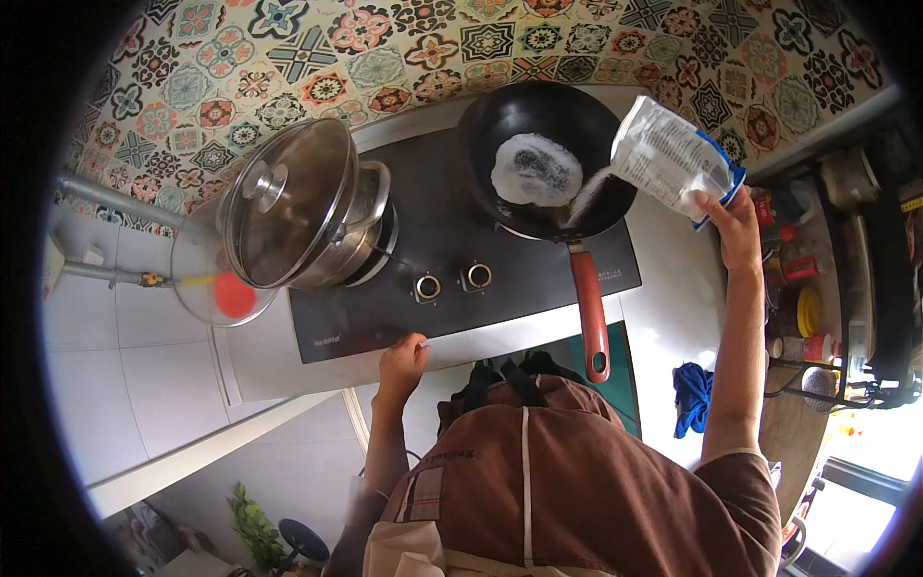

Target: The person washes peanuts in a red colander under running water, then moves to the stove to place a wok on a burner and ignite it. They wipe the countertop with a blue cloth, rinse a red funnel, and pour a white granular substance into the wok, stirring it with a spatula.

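Note:
My right hand (732,220) grips the lower end of a printed plastic bag (667,155), tilted over the right side of a black wok (533,112). White granules stream from the bag's mouth into the wok, where a ring of them (505,180) lies on the bottom. The wok stands on the right of a black two-burner hob (425,216), its red handle (591,310) pointing towards me. My left hand (405,360) rests at the hob's front edge with its fingers curled; whether it holds anything is hidden.
A steel pot (368,209) with a tilted glass lid (303,195) stands on the left burner. Another clear lid (191,288) with a red knob is left of it. Two knobs (427,287) sit near the hob's front. A blue cloth (692,397) and jar shelves are at right.

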